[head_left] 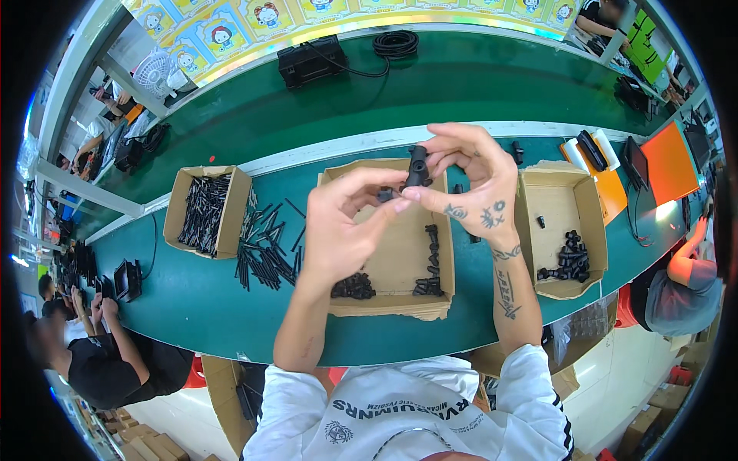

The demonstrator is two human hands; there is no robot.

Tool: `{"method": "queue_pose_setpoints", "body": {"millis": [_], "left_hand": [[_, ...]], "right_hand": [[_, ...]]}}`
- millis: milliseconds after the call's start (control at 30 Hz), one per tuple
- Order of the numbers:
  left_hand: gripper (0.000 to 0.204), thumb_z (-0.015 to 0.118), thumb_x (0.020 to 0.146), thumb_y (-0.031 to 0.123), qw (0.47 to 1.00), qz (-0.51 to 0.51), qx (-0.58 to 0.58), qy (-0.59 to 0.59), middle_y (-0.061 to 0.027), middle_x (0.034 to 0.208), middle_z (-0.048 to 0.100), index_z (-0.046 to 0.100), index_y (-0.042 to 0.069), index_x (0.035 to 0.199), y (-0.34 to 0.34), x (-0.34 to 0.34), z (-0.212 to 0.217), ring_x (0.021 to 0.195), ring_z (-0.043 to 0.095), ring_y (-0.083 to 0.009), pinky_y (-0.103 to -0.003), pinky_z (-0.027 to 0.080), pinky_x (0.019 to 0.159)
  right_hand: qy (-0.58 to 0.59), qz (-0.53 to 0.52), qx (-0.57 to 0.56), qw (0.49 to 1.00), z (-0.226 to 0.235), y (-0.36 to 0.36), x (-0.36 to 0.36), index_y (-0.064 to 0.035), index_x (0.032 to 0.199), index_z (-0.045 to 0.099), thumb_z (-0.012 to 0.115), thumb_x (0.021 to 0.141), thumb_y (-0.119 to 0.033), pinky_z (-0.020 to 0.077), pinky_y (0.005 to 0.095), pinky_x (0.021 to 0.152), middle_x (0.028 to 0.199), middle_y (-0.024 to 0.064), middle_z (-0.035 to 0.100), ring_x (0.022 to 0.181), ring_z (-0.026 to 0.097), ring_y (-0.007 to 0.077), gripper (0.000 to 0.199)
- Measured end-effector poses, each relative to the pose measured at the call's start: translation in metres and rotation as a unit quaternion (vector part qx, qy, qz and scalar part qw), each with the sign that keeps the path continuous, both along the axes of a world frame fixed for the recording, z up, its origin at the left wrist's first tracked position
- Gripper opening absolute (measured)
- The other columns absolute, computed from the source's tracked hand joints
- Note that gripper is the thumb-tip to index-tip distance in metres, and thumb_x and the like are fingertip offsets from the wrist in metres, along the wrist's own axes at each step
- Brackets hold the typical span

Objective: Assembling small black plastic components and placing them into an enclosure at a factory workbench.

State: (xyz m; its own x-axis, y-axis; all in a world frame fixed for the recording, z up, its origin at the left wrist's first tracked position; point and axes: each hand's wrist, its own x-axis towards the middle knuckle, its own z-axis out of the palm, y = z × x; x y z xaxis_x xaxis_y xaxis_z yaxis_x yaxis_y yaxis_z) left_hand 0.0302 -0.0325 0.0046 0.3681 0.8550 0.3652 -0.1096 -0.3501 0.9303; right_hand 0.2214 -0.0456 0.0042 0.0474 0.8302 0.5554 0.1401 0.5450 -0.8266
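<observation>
Above the middle cardboard box (388, 309), both my hands are raised close together. My right hand (480, 180) pinches a black tubular plastic fitting (417, 164) with a hole in its side. My left hand (338, 223) is closed, thumb and fingertips at the fitting's lower end, with a small black piece (385, 194) between its fingers. Inside the middle box, small black parts (354, 286) are heaped at the near left, and a row of black fittings (430, 261) runs along the right side.
Thin black rods fill a left cardboard box (231, 215); more loose rods (265, 250) lie beside it. A right cardboard box (600, 238) contains small black parts (569, 260). A black case (311, 63) and coiled cable (396, 44) lie at the back. People sit on both sides.
</observation>
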Motion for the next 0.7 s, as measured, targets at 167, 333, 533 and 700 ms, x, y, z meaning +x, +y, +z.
{"method": "queue_pose_setpoints", "body": {"millis": [167,333,533,700], "left_hand": [[0.026,0.052,0.101,0.018,0.986,-0.038,-0.146,-0.067,-0.0033,0.086,0.062,0.063,-0.002,0.115,0.009,-0.001,0.0,0.071,0.057,-0.0095,-0.024,0.044,0.063],[0.041,0.04,0.105,0.044,0.949,-0.076,-0.296,-0.083,0.001,0.08,0.054,0.059,0.007,0.105,0.006,0.009,-0.01,0.06,0.044,-0.0055,-0.021,0.031,0.052],[0.035,0.044,0.104,0.04,0.94,-0.068,-0.303,-0.139,-0.0028,0.092,0.066,0.059,0.009,0.1,0.007,0.012,-0.021,0.054,0.045,-0.003,-0.021,0.026,0.038],[0.031,0.045,0.103,0.037,0.904,-0.081,-0.346,-0.237,-0.0002,0.082,0.063,0.059,0.01,0.105,0.009,0.014,-0.028,0.047,0.042,-0.0034,-0.018,0.037,0.046]], "right_hand": [[-0.13,-0.029,0.13,0.982,0.006,-0.007,-0.003,-0.0001,0.11,0.069,0.09,0.061,-0.004,0.055,0.0271,0.073,0.103,0.0113,0.07,0.086,0.066,0.0159,0.053],[-0.212,-0.073,0.185,0.957,0.007,-0.008,-0.015,-0.006,0.097,0.076,0.088,0.06,-0.01,0.056,0.0298,0.066,0.101,0.0129,0.071,0.083,0.067,0.0227,0.039],[-0.232,-0.077,0.212,0.946,0.001,-0.009,-0.021,-0.0081,0.091,0.075,0.086,0.062,-0.011,0.0523,0.0287,0.061,0.108,0.0093,0.069,0.072,0.06,0.0189,0.031],[-0.237,-0.066,0.204,0.947,0.0,-0.01,-0.022,-0.0086,0.091,0.075,0.086,0.062,-0.011,0.0525,0.0286,0.062,0.106,0.0091,0.069,0.072,0.06,0.0195,0.031]]}}
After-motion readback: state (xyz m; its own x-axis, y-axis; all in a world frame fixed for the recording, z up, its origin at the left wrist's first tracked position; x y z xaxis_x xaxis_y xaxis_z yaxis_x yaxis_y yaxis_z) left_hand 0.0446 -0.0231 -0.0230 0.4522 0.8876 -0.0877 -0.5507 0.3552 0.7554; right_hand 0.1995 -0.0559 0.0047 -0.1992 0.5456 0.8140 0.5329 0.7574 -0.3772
